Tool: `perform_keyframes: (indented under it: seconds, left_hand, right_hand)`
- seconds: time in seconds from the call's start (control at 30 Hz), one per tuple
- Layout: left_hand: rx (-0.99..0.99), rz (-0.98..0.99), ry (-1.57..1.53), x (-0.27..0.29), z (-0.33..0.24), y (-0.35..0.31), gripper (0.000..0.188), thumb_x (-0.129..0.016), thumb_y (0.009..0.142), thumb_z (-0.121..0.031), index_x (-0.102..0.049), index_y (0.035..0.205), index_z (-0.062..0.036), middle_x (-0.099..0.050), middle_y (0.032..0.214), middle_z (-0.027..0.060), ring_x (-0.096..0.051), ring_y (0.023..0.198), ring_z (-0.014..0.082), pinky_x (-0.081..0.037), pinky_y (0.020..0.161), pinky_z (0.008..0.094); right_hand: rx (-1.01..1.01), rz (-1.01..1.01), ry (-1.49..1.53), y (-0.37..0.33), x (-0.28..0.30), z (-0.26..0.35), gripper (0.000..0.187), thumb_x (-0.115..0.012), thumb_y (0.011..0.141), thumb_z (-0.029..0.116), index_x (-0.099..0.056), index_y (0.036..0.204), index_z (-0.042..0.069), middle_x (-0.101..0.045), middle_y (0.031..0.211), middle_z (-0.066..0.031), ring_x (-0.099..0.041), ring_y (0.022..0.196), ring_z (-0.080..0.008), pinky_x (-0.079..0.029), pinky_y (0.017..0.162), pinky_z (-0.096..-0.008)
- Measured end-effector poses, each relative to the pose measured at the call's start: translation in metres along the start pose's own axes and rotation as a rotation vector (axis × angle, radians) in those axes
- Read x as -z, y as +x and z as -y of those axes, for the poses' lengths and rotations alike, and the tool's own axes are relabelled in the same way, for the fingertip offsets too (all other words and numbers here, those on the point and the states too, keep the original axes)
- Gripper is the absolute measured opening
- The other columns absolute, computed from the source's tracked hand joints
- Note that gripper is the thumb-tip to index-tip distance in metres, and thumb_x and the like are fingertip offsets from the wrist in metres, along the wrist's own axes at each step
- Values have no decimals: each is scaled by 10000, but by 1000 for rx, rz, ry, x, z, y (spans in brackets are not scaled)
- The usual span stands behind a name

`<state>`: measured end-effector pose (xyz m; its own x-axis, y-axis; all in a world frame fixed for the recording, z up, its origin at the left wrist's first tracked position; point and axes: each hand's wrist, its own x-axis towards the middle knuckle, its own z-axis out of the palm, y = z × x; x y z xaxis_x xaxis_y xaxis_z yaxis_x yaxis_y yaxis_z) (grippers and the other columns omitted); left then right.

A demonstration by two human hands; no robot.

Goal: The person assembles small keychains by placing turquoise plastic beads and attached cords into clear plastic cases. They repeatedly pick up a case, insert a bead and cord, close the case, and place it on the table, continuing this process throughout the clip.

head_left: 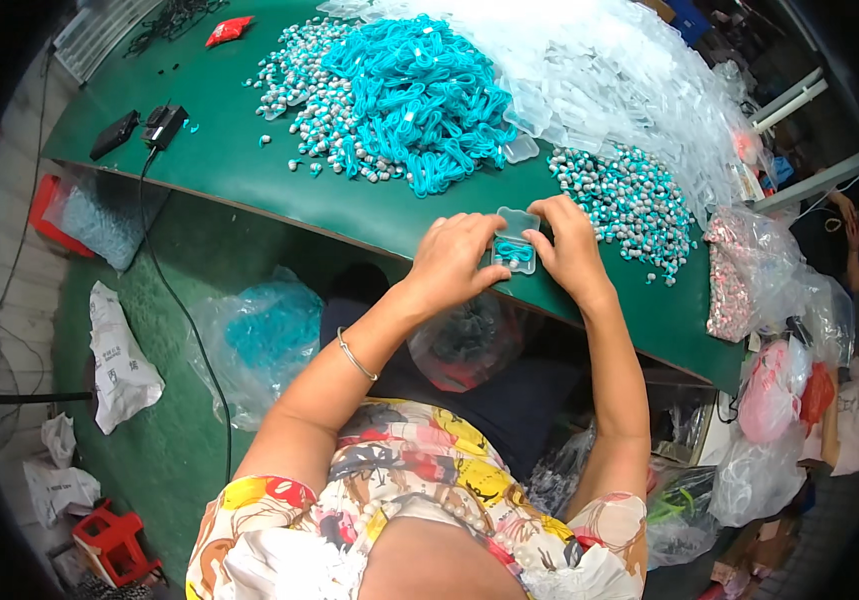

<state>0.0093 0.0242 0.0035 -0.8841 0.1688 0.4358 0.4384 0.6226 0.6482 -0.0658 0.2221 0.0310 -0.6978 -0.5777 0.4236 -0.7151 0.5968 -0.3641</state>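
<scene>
At the near edge of a green-topped bench (279,185), we see a small clear plastic box (515,243) opened out between two bare hands. Its hinged lid (517,221) points toward the far edge and its tray sits nearer the wearer, so the opened box's long axis runs from near edge to far, the tray's mouth facing up at us. A looped teal cord (512,252) lies inside.

The left hand (454,255) pinches the box's left side, thumb low by the tray, fingers higher by the lid; the right hand (569,248) grips the opposite side, index finger at the lid's upper corner, thumb below.

Toward the far edge we find a heap of teal cords (429,95), with clear plastic cases (609,75) massed to its right and grey-and-teal pieces (629,205) nearer the right end. Beyond the left end, a white sack (119,360) on the floor carries dark printed characters.
</scene>
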Motion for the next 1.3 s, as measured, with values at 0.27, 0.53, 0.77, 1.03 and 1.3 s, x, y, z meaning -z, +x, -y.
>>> perform_keyframes:
  seconds: [0.27,0.53,0.77,1.03,1.3]
  left_hand:
    - [31,-24,-46,0,-2,-2,709,-856,684,-218,-484,1272,-84,-609,908,44,-608,886,268,-428,773,396]
    - [-13,-27,-36,-1,-2,-4,678,-822,726,-198,-504,1316,-101,-605,924,56,-603,871,275,-437,749,392]
    - [-178,-82,86,-5,1,0,316,-720,842,-200,-622,1103,-52,-586,895,113,-593,835,330,-477,728,427]
    - [-162,-75,-48,1,12,-6,143,-659,898,-168,-645,927,-29,-571,826,137,-586,758,346,-475,654,433]
    - [-158,-182,-107,-11,-18,-23,162,-680,882,-190,-646,883,-31,-569,768,139,-586,675,338,-476,612,440]
  right_hand:
    - [124,-176,65,-19,0,13,190,-711,775,-26,-644,946,21,-639,908,-140,-645,841,-323,-526,704,-409]
    - [176,-151,62,-40,3,26,265,-741,751,17,-662,1004,22,-644,948,-139,-644,872,-323,-536,747,-409]
    - [112,-115,66,-45,-7,27,366,-762,749,33,-632,1089,5,-608,1018,-160,-615,930,-343,-515,790,-414]
    - [-51,-3,398,-31,-9,34,208,-736,805,62,-687,1003,21,-616,852,-105,-607,731,-222,-484,644,-331]
    - [74,-118,20,46,-31,-36,310,-724,840,205,-669,1112,67,-644,1117,-151,-602,1078,-320,-471,922,-429]
